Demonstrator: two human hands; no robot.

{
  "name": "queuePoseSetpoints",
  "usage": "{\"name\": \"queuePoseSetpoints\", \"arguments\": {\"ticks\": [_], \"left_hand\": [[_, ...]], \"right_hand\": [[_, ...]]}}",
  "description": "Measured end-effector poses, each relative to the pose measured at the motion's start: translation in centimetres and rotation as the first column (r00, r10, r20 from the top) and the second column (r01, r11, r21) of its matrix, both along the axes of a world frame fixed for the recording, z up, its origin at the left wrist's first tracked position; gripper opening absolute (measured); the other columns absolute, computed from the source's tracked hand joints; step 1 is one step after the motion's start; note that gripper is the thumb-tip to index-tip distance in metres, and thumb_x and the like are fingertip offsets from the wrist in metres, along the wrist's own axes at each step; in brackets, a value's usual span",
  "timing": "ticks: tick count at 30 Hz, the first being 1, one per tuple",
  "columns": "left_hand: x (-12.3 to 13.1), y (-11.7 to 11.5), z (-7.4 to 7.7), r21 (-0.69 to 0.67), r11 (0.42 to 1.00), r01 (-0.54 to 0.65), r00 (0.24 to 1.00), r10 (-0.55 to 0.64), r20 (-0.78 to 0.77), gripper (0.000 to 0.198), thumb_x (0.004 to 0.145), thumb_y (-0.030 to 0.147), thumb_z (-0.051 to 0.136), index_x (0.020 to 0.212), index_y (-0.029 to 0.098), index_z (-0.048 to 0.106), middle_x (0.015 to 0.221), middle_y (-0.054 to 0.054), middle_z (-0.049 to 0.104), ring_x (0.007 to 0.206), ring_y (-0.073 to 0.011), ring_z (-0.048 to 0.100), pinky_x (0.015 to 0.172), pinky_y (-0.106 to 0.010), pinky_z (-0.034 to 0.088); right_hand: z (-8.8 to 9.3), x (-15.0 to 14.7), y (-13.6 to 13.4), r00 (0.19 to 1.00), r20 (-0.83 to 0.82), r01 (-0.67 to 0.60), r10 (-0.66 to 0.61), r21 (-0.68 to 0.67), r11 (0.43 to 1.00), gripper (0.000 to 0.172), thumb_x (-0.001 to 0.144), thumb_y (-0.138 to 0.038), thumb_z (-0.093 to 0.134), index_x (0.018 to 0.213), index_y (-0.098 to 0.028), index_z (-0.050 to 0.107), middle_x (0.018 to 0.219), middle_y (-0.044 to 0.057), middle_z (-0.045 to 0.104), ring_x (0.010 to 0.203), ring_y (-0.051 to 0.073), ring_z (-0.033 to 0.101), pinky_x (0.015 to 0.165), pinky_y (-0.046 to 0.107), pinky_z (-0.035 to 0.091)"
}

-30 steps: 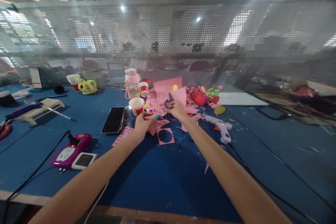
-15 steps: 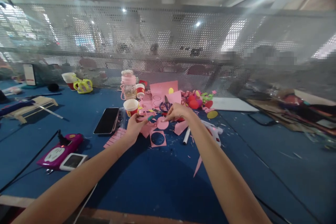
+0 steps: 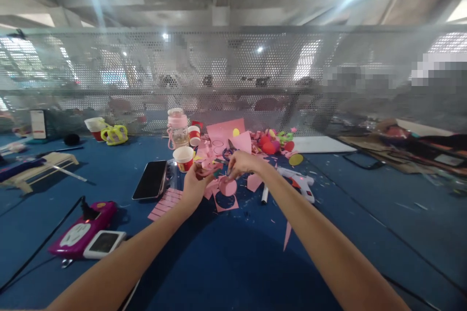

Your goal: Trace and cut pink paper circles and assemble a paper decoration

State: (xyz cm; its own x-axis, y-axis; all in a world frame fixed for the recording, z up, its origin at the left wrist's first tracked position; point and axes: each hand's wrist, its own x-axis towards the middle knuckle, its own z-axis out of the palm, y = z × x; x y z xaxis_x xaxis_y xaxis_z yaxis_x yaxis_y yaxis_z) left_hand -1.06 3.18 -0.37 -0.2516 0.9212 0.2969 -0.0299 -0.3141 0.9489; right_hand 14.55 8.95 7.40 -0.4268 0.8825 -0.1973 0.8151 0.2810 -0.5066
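Note:
My left hand (image 3: 194, 183) is closed round a small thing with pink and green at its end; I cannot make out what it is. My right hand (image 3: 241, 163) pinches a pink paper circle (image 3: 228, 187) by its top edge, just above the blue table. Under the circle lies a pink paper square with a round hole (image 3: 225, 202). Both hands are close together over a heap of pink paper scraps (image 3: 222, 138). Scissors (image 3: 228, 148) lie just behind my right hand.
A white glue gun (image 3: 299, 182) and a white marker (image 3: 264, 195) lie right of my hands. To the left are a paper cup (image 3: 183, 158), a black phone (image 3: 151, 180), a pink bottle (image 3: 177, 129) and a magenta power strip (image 3: 78, 233). A perforated metal screen (image 3: 233, 77) closes the back.
My right hand left the scissors, took hold of the pink circle and drew it nearer, over the holed square. The left hand stayed closed beside it.

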Motion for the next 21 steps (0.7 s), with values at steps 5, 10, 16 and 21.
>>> {"name": "queuePoseSetpoints", "arguments": {"ticks": [5, 10, 16, 21], "left_hand": [[-0.2, -0.2, 0.2, 0.029, 0.999, -0.041, 0.992, 0.045, -0.115, 0.030, 0.058, 0.025, 0.070, 0.080, 0.015, 0.054, 0.075, -0.004, 0.063, 0.070, -0.0151, 0.060, 0.063, -0.025, 0.045], [-0.2, 0.0, 0.2, 0.022, 0.996, -0.081, 0.978, 0.084, -0.191, 0.029, 0.057, 0.025, 0.071, 0.078, 0.015, 0.054, 0.074, -0.004, 0.062, 0.069, -0.0161, 0.059, 0.063, -0.025, 0.044], [-0.5, 0.3, 0.1, 0.035, 0.993, -0.109, 0.981, 0.113, -0.158, 0.028, 0.056, 0.021, 0.070, 0.079, 0.017, 0.056, 0.072, -0.001, 0.063, 0.066, -0.0146, 0.058, 0.063, -0.024, 0.043], [-0.4, 0.1, 0.8, 0.026, 0.991, -0.133, 0.987, 0.135, -0.086, 0.028, 0.057, 0.022, 0.070, 0.080, 0.017, 0.055, 0.072, -0.001, 0.064, 0.068, -0.0154, 0.060, 0.064, -0.025, 0.044]], "right_hand": [[-1.7, 3.9, -1.1, 0.989, 0.140, 0.031, -0.047, 0.116, 0.993, 0.035, 0.038, -0.038, 0.079, 0.060, -0.016, 0.063, 0.055, 0.003, 0.062, 0.055, 0.018, 0.057, 0.052, 0.026, 0.042], [-4.6, 3.0, -3.6, 0.992, 0.052, -0.124, 0.112, 0.437, 0.891, 0.077, 0.044, -0.048, 0.076, 0.109, -0.014, 0.053, 0.110, 0.014, 0.055, 0.103, 0.030, 0.049, 0.086, 0.040, 0.038], [-7.3, -0.6, -5.5, 0.952, -0.022, -0.280, 0.305, 0.332, 0.901, 0.075, 0.058, -0.053, 0.068, 0.118, -0.015, 0.043, 0.116, 0.015, 0.047, 0.109, 0.029, 0.042, 0.089, 0.042, 0.035], [-7.7, -1.1, -5.9, 0.940, -0.129, -0.264, 0.316, 0.315, 0.912, 0.020, 0.075, -0.026, 0.058, 0.093, -0.017, 0.054, 0.085, 0.005, 0.060, 0.079, 0.017, 0.055, 0.069, 0.026, 0.042]]}}
